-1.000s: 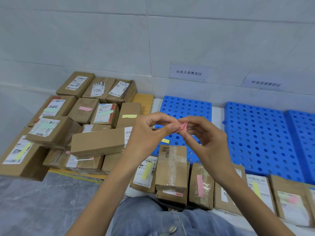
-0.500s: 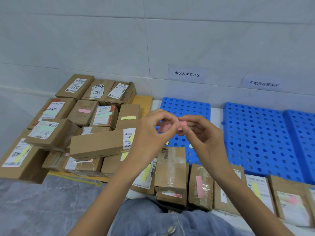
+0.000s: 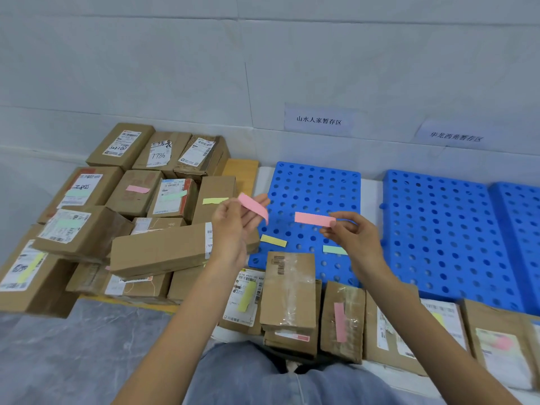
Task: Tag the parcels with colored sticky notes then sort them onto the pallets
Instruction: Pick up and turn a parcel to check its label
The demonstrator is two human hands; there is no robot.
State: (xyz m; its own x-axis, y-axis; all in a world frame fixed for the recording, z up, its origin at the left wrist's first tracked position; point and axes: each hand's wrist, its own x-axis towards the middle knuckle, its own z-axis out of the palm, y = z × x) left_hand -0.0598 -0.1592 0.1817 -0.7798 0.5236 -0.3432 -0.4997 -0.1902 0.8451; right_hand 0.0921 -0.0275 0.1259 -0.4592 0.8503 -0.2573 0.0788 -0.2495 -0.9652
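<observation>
Now both hands, left (image 3: 233, 226) and right (image 3: 355, 238), each pinch a pink strip.

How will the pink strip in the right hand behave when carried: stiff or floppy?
Probably very light: the right hand pinches the pink strip by one end and it juts out level. Likely bendable: the other pink strip, in the left hand, droops at its free end.

Stacked parcels (image 3: 163, 249) lie on our left; pallets (image 3: 315, 185) lie right of them along the far wall (image 3: 175, 68); a row of parcels (image 3: 289, 293) lies near us, before the pallets.
</observation>
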